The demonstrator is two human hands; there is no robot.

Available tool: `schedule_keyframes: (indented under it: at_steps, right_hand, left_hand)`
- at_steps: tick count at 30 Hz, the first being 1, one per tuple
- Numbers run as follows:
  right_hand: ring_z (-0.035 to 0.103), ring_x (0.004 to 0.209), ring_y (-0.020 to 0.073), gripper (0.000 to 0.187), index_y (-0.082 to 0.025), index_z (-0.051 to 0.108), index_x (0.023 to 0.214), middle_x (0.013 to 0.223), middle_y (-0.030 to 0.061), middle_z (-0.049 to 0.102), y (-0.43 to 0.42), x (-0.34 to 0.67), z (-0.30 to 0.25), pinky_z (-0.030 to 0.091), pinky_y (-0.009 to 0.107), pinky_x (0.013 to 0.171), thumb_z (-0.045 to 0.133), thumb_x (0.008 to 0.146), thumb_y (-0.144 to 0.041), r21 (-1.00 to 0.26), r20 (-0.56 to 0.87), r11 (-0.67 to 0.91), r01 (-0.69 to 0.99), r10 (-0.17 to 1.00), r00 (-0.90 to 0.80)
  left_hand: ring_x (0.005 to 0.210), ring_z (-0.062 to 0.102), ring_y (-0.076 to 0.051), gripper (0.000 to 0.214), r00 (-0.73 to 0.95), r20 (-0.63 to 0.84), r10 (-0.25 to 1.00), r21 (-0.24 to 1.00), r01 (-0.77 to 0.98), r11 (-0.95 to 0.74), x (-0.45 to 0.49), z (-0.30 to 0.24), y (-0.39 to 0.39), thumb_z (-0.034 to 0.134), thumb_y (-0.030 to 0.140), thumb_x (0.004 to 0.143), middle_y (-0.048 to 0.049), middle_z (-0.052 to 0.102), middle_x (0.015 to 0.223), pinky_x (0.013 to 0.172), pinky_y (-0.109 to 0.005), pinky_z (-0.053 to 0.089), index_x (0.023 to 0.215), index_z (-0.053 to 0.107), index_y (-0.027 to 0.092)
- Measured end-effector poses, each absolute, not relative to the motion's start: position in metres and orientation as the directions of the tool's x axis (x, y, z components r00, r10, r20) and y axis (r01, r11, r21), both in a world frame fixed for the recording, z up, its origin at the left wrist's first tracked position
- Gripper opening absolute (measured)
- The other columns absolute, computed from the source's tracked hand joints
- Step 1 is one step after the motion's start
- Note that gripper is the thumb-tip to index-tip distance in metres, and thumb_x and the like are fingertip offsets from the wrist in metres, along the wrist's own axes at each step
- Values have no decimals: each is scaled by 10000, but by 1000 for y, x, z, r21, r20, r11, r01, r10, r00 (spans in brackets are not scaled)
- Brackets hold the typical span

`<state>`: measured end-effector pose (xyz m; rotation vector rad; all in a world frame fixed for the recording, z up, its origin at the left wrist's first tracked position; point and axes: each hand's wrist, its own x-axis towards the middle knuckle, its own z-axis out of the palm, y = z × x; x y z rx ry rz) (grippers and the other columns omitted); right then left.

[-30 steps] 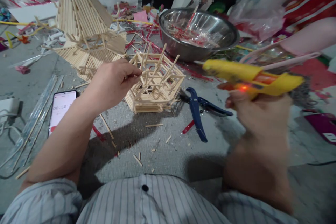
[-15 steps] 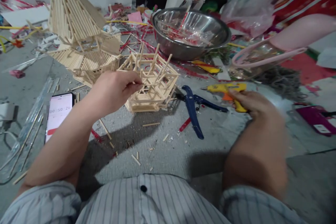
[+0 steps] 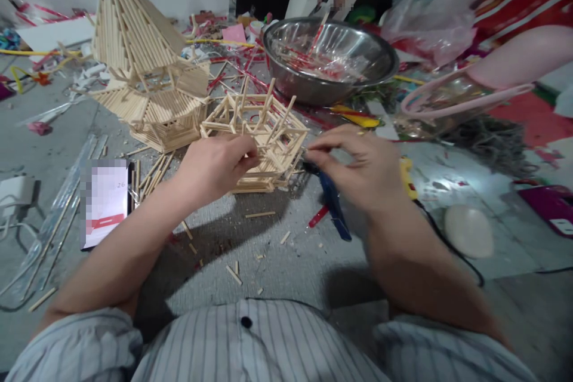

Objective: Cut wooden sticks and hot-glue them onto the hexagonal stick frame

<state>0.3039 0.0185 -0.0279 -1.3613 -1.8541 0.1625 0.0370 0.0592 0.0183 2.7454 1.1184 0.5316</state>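
A six-sided frame point(image 3: 290, 158) of thin wooden sticks stands on the floor, several sticks rising upright from it. My left hand point(image 3: 219, 164) is at its near left side, thumb and fingers pinched together; what they grip is hidden behind the knuckles. Just right of the frame hovers my right hand point(image 3: 358, 161), thumb and forefinger slightly apart with nothing visible between them. Partly covered by that hand, a yellow glue gun point(image 3: 407, 179) lies on the floor. Blue-handled cutters point(image 3: 333, 206) lie under the right hand, partly hidden.
A tower of wooden sticks with a pointed roof point(image 3: 134, 24) stands at the back left. Behind the frame is a metal bowl point(image 3: 331, 89) of wrappers. A phone point(image 3: 105, 203) lies left, loose sticks point(image 3: 156, 173) beside it. A glue gun cord point(image 3: 441, 233) runs right.
My right hand has let go of the glue gun, leaving it on the floor, and moved left toward the frame. My left hand stays pinched at the frame.
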Motion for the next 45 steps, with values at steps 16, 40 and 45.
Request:
schedule_keyframes:
  at_steps: [16,40,45]
  right_hand:
    - [638,788,188,158,-237,649,792,802,26,700,29,237,-9,479,339,723,551,874,-329,-392,582,603,695,748,-320]
    - [629,762,176,76,-228,606,799,771,26,681,46,237,-28,474,322,706,580,866,-250,-360,644,600,714,714,-276]
    - [633,747,175,82,-233,610,798,768,23,684,46,237,-29,480,324,690,573,867,-260,-365,631,577,731,730,-262]
  left_hand:
    - [766,613,-152,141,682,314,660,119,661,-741,31,10,63,571,333,869,-35,679,908,579,-245,353,927,626,217]
    - [846,609,-186,306,546,146,825,211,798,-565,22,23,75,635,355,792,-42,619,1015,712,-280,437,1057,560,224]
    - [879,605,-191,350,545,166,822,252,782,-570,28,17,76,653,322,777,-65,620,1052,729,-289,448,1095,570,200]
